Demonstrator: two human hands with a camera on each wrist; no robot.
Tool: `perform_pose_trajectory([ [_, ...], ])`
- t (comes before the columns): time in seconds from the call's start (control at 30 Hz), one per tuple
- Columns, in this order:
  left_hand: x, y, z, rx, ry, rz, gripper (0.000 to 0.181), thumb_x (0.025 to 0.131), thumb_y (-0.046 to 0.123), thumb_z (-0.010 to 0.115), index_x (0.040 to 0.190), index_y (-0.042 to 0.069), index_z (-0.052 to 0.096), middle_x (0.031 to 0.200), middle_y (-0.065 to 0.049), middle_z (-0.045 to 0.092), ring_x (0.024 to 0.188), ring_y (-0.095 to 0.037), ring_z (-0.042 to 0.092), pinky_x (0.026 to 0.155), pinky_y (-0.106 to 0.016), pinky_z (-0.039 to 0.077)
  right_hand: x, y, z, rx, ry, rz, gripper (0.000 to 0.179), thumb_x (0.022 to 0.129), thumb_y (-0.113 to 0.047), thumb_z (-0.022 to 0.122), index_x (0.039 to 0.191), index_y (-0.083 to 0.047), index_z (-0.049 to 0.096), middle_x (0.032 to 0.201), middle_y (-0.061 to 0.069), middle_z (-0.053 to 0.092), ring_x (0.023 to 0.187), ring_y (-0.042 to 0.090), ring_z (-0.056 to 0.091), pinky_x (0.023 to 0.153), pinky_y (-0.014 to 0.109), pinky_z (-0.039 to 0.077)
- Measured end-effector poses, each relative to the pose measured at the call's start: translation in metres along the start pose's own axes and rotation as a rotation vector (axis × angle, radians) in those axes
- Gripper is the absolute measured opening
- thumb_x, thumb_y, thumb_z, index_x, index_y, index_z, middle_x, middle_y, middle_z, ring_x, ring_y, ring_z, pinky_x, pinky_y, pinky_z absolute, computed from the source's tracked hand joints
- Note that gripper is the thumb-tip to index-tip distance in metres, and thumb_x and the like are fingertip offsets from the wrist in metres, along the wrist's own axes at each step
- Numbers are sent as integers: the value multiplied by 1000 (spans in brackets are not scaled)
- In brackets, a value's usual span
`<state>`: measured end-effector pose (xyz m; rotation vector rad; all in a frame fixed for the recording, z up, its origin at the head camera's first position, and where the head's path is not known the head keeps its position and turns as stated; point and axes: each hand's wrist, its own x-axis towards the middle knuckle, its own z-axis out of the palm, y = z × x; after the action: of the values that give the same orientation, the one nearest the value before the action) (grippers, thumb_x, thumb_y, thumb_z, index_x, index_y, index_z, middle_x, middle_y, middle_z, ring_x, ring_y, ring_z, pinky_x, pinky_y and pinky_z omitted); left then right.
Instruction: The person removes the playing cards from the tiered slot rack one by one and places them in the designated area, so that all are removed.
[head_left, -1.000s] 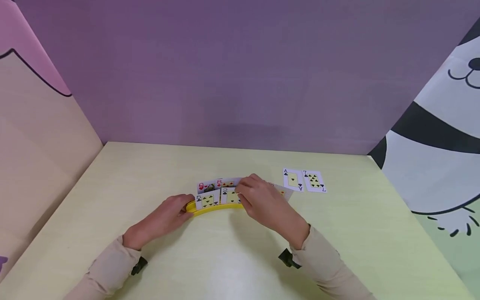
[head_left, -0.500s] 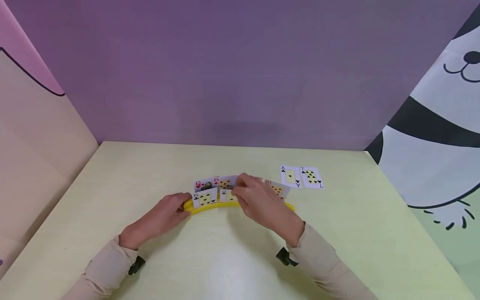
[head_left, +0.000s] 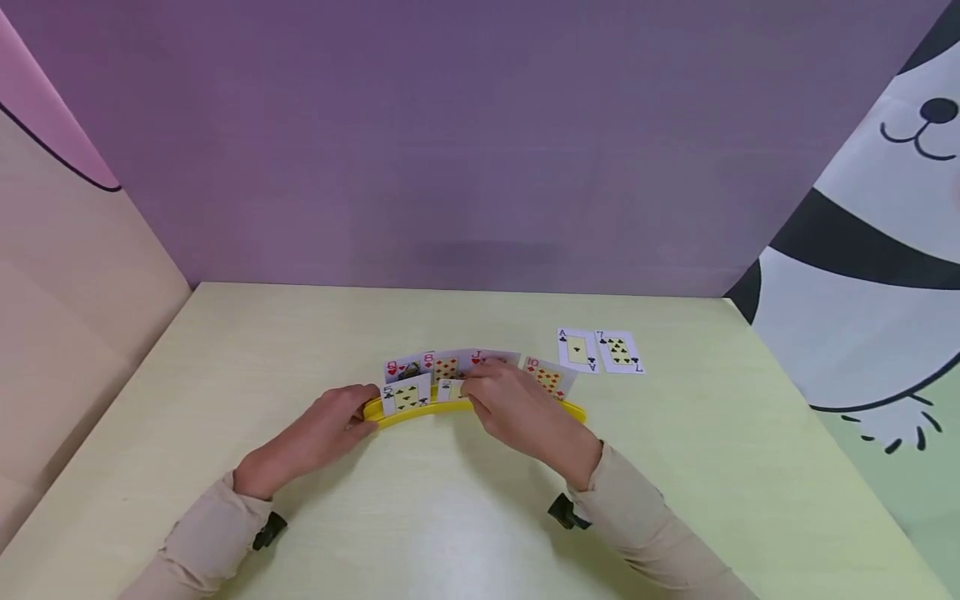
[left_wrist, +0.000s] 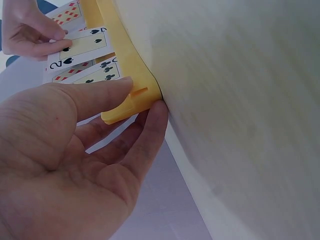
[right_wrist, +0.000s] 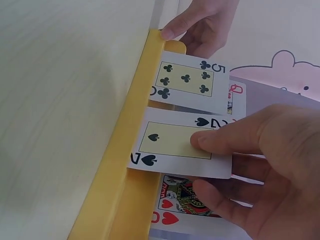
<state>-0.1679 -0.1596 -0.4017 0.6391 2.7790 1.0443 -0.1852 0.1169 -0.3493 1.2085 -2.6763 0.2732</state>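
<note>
A curved yellow card holder (head_left: 453, 407) stands on the table with two rows of playing cards. My left hand (head_left: 321, 427) grips its left end, thumb in front and fingers behind. With thumb and fingers, my right hand (head_left: 525, 410) pinches a two of spades (right_wrist: 172, 142), whose lower edge is at the front row. Left of it, a five of clubs (right_wrist: 186, 78) leans in the same row. Behind are a queen of hearts (head_left: 407, 370), an eight of diamonds (head_left: 447, 367), a jack of hearts (head_left: 491, 357) partly covered by my right hand, and a ten of diamonds (head_left: 547, 378).
An ace of clubs (head_left: 577, 349) and a seven of clubs (head_left: 619, 351) lie face up behind the holder, to the right. A purple panel (head_left: 465, 150) borders the back of the pale table (head_left: 300, 333); printed panels stand at both sides.
My right hand has lowered slightly with the two of spades, uncovering the jack and more of the ten behind. My left hand keeps its grip on the holder. The head view has shifted a little.
</note>
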Motion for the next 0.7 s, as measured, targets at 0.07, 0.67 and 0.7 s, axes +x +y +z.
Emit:
perform_pose_trajectory([
  [0.07,0,0,0,-3,1,0,24,90,-2,70,112,-2,60,112,-16,65,91,-21,66,75,-29,60,1,0,0,-2,-4,2,12,91,-1,68,98,-8,76,103,1,72,95,16,60,82,28,54],
  [0.67,-1,1,-1,-19,-2,-3,25,90,-3,69,114,-3,60,113,-16,65,91,-21,66,75,-29,60,-1,4,-14,81,45,-27,10,89,0,69,92,-8,74,93,1,71,85,15,59,75,28,53],
  [0.7,-1,1,-1,-20,-5,-5,26,90,-2,69,115,-3,60,114,-16,65,91,-20,66,75,-29,60,-2,4,-16,97,42,-26,10,89,0,70,92,-8,74,93,2,71,85,14,59,75,28,54],
])
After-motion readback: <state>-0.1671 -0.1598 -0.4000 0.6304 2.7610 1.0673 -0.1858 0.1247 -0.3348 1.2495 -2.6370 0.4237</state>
